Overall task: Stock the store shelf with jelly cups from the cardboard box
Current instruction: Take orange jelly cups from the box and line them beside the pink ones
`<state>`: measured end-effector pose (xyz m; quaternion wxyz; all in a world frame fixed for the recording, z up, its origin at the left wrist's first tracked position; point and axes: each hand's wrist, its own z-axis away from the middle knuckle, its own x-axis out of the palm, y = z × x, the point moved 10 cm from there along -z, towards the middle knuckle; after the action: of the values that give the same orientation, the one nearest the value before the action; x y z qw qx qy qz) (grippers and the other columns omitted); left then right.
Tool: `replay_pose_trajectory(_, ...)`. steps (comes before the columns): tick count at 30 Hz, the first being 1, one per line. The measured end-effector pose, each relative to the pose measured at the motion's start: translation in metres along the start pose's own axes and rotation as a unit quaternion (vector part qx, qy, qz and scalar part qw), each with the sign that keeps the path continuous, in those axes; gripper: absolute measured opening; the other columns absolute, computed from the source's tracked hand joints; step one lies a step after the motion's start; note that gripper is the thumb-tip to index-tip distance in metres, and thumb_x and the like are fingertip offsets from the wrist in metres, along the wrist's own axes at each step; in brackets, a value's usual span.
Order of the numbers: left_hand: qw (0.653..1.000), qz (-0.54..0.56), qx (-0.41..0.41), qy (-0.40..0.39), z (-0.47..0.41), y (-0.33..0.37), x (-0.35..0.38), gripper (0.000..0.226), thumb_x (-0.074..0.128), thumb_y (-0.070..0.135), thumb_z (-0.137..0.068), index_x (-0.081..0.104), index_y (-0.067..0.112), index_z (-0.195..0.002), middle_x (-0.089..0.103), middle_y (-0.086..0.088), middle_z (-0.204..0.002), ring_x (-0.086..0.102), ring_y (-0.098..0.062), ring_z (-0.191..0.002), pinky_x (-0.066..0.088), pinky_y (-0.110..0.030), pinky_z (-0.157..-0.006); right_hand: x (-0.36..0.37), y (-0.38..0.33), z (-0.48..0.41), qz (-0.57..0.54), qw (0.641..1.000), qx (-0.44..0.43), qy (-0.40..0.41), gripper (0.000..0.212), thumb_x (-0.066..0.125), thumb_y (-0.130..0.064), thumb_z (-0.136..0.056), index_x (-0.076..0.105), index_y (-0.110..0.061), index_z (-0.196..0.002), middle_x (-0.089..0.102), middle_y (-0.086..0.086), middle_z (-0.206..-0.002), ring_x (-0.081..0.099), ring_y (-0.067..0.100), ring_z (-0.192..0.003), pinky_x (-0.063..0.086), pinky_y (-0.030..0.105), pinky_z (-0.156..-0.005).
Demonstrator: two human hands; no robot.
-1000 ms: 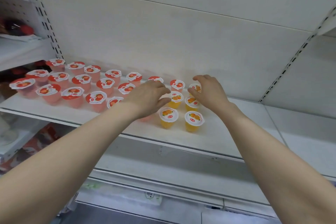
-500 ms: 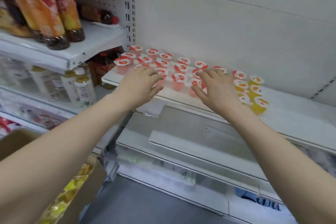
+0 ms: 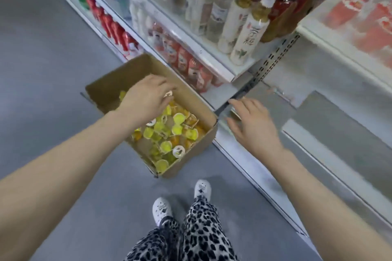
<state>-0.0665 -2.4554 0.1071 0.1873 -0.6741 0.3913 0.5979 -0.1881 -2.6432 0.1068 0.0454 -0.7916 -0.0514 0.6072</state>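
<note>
An open cardboard box (image 3: 101,89) stands on the floor against the foot of the shelving. It holds several yellow and orange jelly cups (image 3: 169,131), lying loose at all angles. My left hand (image 3: 146,97) reaches down into the box over its far half, fingers bent toward a cup with a white lid; whether it grips one is unclear. My right hand (image 3: 252,127) hovers to the right of the box above the lowest shelf edge, fingers spread and holding nothing. The jelly shelf shows only as a red blur (image 3: 364,17) at the top right.
Shelves of bottled drinks (image 3: 244,34) and red cans (image 3: 191,65) rise behind the box. Grey floor (image 3: 53,48) spreads to the left. My feet in white shoes (image 3: 162,211) stand just in front of the box. White lower shelves (image 3: 318,133) run to the right.
My view has swung from the jelly shelf down to the floor. Both hands left the shelf; the left dropped into the box, the right came down beside it.
</note>
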Motion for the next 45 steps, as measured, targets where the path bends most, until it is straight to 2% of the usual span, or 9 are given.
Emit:
replay_pose_trajectory(9,0.973,0.047,-0.197,-0.110,0.104,-0.114,0.137,0.030,0.072,0.017,-0.083,0.069,0.015,-0.114,0.067,-0.005,-0.109,0.062,-0.032,-0.098,0.052,-0.039,-0.086,0.215,-0.050,-0.038,-0.094,0.977,-0.048,-0.187,0.039,0.069,-0.026,-0.087,0.062,-0.011,-0.122,0.067,0.008,-0.113,0.062,0.032,-0.102,0.051,0.039,-0.085)
replay_pose_trajectory(13,0.968,0.045,-0.211,-0.127,0.108,-0.142,0.198,0.029,0.074,0.015,-0.079,0.072,0.014,-0.108,0.069,-0.005,-0.105,0.064,-0.031,-0.092,0.054,-0.039,-0.084,0.317,-0.049,-0.058,-0.097,0.952,-0.029,-0.290,0.047,0.061,-0.026,-0.094,0.051,-0.011,-0.138,0.060,0.012,-0.127,0.056,0.032,-0.114,0.047,0.041,-0.094)
replay_pose_trajectory(19,0.952,0.027,-0.245,-0.179,0.119,-0.177,0.271,0.024,0.068,0.020,-0.084,0.071,0.017,-0.108,0.068,-0.006,-0.107,0.063,-0.032,-0.098,0.056,-0.044,-0.082,0.431,-0.039,-0.113,-0.031,0.940,0.000,-0.339,0.054,0.051,-0.019,-0.099,0.033,-0.012,-0.149,0.051,0.016,-0.133,0.048,0.034,-0.119,0.042,0.042,-0.095)
replay_pose_trajectory(23,0.944,0.001,-0.258,-0.205,0.121,-0.179,0.288,0.024,0.075,0.018,-0.078,0.071,0.019,-0.102,0.068,-0.004,-0.103,0.063,-0.030,-0.098,0.055,-0.043,-0.081,0.489,-0.028,-0.124,0.014,0.914,0.047,-0.403,0.058,0.049,-0.033,-0.100,0.028,-0.010,-0.148,0.052,0.021,-0.130,0.050,0.038,-0.117,0.041,0.044,-0.095)
replay_pose_trajectory(28,0.930,-0.010,-0.288,-0.227,0.128,-0.187,0.290,0.029,0.080,0.016,-0.072,0.072,0.020,-0.099,0.069,-0.003,-0.101,0.064,-0.029,-0.095,0.054,-0.041,-0.082,0.507,-0.026,-0.128,0.043,0.897,0.068,-0.434,0.053,0.057,-0.046,-0.094,0.038,-0.015,-0.133,0.061,0.015,-0.122,0.060,0.035,-0.110,0.043,0.042,-0.091)
replay_pose_trajectory(31,0.923,0.005,-0.295,-0.247,0.111,-0.186,0.295,0.035,0.075,0.018,-0.076,0.068,0.022,-0.109,0.066,-0.002,-0.108,0.061,-0.028,-0.102,0.050,-0.041,-0.087,0.499,-0.028,-0.118,-0.041,0.896,0.086,-0.434,0.055,0.064,-0.043,-0.090,0.039,-0.018,-0.132,0.063,0.011,-0.120,0.060,0.035,-0.110,0.043,0.045,-0.094)
replay_pose_trajectory(36,0.924,0.061,-0.304,-0.222,0.053,-0.201,0.323,0.056,0.062,0.017,-0.089,0.041,0.022,-0.141,0.045,-0.003,-0.139,0.045,-0.027,-0.125,0.044,-0.037,-0.099,0.482,-0.028,-0.107,-0.103,0.907,0.066,-0.404,0.054,0.072,-0.039,-0.083,0.046,-0.020,-0.125,0.062,0.001,-0.118,0.059,0.029,-0.112,0.041,0.040,-0.086)
replay_pose_trajectory(40,0.930,0.067,-0.299,-0.205,0.002,-0.229,0.360,0.065,0.055,0.010,-0.093,0.026,0.016,-0.150,0.032,-0.009,-0.152,0.035,-0.030,-0.134,0.033,-0.037,-0.108,0.489,-0.022,-0.095,-0.091,0.904,0.049,-0.416,0.060,0.072,-0.042,-0.081,0.046,-0.020,-0.131,0.056,0.002,-0.128,0.052,0.026,-0.122,0.038,0.040,-0.096)
replay_pose_trajectory(45,0.936,-0.056,-0.267,-0.223,-0.037,-0.251,0.394,0.043,0.053,0.026,-0.096,0.045,0.016,-0.137,0.049,-0.006,-0.136,0.044,-0.030,-0.119,0.037,-0.036,-0.098,0.494,-0.018,-0.096,-0.086,0.905,0.049,-0.414,0.059,0.075,-0.041,-0.079,0.045,-0.018,-0.125,0.057,0.003,-0.124,0.052,0.025,-0.121,0.035,0.037,-0.097)
